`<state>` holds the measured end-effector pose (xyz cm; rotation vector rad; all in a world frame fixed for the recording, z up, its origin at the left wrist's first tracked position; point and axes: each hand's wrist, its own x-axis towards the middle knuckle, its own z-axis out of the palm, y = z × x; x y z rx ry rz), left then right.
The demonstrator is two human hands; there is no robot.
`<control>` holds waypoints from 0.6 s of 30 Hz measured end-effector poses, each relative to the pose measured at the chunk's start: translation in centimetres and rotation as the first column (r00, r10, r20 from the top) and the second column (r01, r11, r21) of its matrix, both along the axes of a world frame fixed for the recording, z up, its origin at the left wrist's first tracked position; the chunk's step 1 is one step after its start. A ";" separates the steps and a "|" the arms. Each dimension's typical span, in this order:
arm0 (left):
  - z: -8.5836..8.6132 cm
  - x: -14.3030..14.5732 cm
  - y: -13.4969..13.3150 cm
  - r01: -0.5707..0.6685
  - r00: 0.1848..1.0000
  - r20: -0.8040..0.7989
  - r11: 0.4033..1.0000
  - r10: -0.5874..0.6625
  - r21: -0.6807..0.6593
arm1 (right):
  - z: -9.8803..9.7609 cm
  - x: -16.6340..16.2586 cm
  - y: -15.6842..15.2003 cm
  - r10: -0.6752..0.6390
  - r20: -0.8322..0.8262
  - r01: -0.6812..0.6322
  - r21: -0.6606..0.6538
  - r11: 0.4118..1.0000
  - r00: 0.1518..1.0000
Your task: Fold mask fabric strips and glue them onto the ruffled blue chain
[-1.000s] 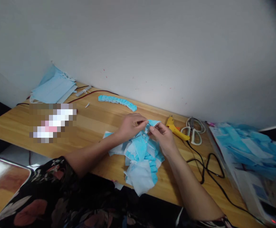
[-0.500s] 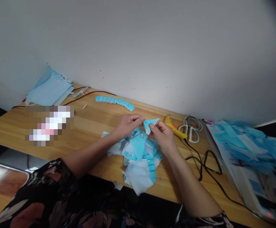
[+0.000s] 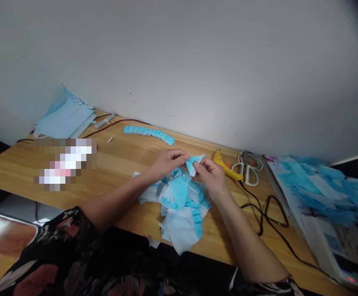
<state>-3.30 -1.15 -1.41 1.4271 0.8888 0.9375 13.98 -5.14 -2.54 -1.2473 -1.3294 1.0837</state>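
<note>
My left hand (image 3: 169,161) and my right hand (image 3: 212,174) both pinch a small blue and white fabric piece (image 3: 194,162) between them, held a little above a wooden table (image 3: 120,164). Under the hands lies a pile of blue and white fabric scraps (image 3: 181,205) that reaches the table's near edge. A pleated blue strip (image 3: 149,132) lies farther back near the wall.
A yellow glue gun (image 3: 226,167) and white-handled scissors (image 3: 248,167) lie right of my right hand, with a black cord (image 3: 269,213) looping toward the near edge. A heap of blue scraps (image 3: 320,187) sits at the far right, a stack of blue masks (image 3: 64,117) at the back left.
The small fabric piece has been lifted off the pile, and my two hands have shifted their pinch on it. The view has drifted slightly.
</note>
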 end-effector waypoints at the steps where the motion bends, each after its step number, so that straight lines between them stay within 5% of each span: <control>1: 0.0 0.0 0.0 0.005 1.000 -0.019 1.000 -0.005 0.022 | 0.0 0.0 0.0 0.001 0.001 -0.001 0.000 1.000 1.000; 18: 0.1 0.0 -0.4 0.044 0.975 -0.223 0.979 0.002 0.201 | 0.1 -0.1 -0.1 -0.070 0.004 0.069 0.094 0.993 0.998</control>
